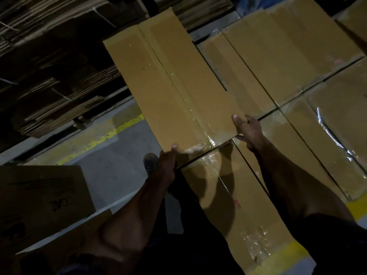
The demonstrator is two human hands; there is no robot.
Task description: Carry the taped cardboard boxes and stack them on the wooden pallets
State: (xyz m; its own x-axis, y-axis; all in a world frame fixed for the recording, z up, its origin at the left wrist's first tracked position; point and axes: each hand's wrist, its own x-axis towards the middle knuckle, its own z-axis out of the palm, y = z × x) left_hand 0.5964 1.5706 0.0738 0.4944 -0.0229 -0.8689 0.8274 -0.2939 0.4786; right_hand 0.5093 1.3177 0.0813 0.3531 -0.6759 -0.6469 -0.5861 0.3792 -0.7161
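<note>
Where yellow line [111, 133] runs, grey floor [119, 175]

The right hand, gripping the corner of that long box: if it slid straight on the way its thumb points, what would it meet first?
The right hand already grips the long taped box; its thumb points up the lid. Going on, it would probably just slide along that lid, which looks bare, though depth is hard to judge.

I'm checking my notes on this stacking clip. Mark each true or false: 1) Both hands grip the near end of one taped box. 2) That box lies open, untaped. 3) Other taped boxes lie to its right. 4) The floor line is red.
1) True: the left hand and right hand grip the long taped box.
2) False: its seam is taped shut.
3) True: stacked boxes.
4) False: the floor line is yellow.
</note>
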